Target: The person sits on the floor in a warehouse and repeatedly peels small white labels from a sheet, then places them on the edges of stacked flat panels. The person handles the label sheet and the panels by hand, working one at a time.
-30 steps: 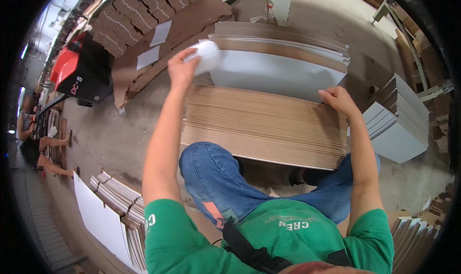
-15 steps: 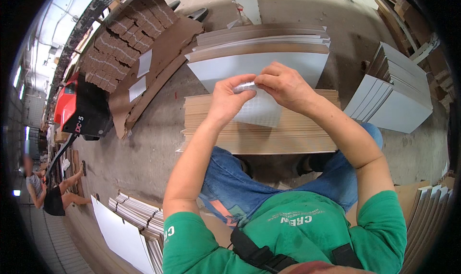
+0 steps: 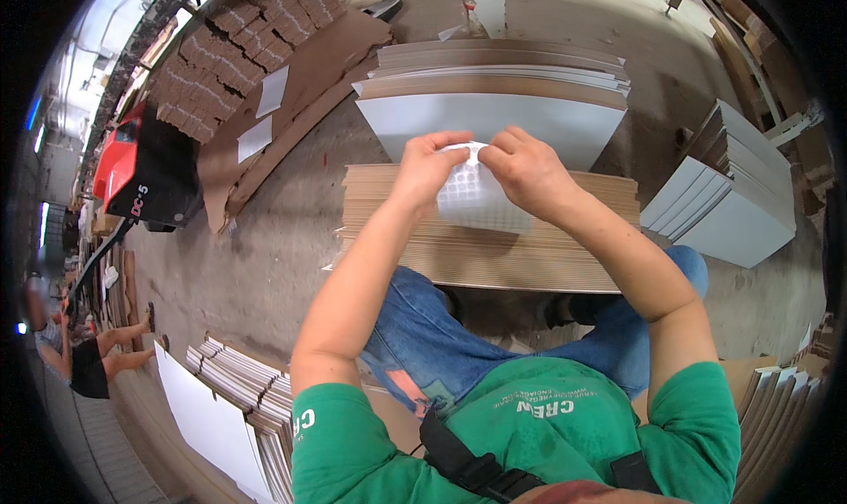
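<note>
A thin, translucent white sheet of round dot stickers (image 3: 481,202) hangs in front of me, its rows of small dots visible. My left hand (image 3: 423,172) pinches its upper edge between thumb and fingers. Close beside it, my right hand (image 3: 528,170) is closed on the same edge; its fingertips are partly hidden behind the knuckles. Beneath the sheet lies a stack of flat boards (image 3: 423,261) with brown edges, between my knees. Beyond that, white panels (image 3: 397,120) stand on edge in a row.
More white panels (image 3: 732,213) lean together at the right. A brown stack (image 3: 238,54) and cardboard (image 3: 291,124) lie at the far left, near a red and black machine (image 3: 146,173). Banded panels (image 3: 212,425) stand at the near left. Another person (image 3: 84,354) is at the left edge.
The sheet's top edge, earlier curled between my fingers, now faces me more, showing its dots. My hands have moved slightly apart. The whole view has shifted a little.
</note>
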### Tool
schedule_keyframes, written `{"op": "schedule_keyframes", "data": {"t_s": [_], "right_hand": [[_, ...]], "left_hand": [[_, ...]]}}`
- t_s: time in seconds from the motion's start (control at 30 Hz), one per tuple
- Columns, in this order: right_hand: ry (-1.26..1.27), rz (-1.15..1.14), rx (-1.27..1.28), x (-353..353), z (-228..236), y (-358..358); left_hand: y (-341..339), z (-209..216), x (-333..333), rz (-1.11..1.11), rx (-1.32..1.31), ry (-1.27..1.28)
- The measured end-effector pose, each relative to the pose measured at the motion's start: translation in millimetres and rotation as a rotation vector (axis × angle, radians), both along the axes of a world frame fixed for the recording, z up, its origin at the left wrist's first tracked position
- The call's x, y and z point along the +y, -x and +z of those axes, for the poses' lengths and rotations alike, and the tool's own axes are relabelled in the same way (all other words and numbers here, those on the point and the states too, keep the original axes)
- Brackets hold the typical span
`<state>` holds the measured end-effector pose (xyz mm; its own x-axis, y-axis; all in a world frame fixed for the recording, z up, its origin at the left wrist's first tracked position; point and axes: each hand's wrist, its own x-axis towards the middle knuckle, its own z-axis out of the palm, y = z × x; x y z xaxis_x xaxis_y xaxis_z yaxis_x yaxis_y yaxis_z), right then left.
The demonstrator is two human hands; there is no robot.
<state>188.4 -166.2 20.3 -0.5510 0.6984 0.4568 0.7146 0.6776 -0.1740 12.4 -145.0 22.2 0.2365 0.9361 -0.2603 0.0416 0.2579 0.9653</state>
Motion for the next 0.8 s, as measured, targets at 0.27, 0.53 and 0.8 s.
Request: {"op": "schedule_keyframes", "data": {"t_s": [0.27,0.53,0.8], "right_hand": [[0.463,-0.460,0.459,92,-94,-65],[-0.037,-0.604,-0.345,148,-206,-126],[-0.121,-0.632,-0.197,153,-211,-136]], "left_hand": [[169,-62,128,0.711,0.646,-0.518],[212,-130,207,0.744,1.294,-0.351],[179,-188,213,0.957,0.450,-0.076]]}}
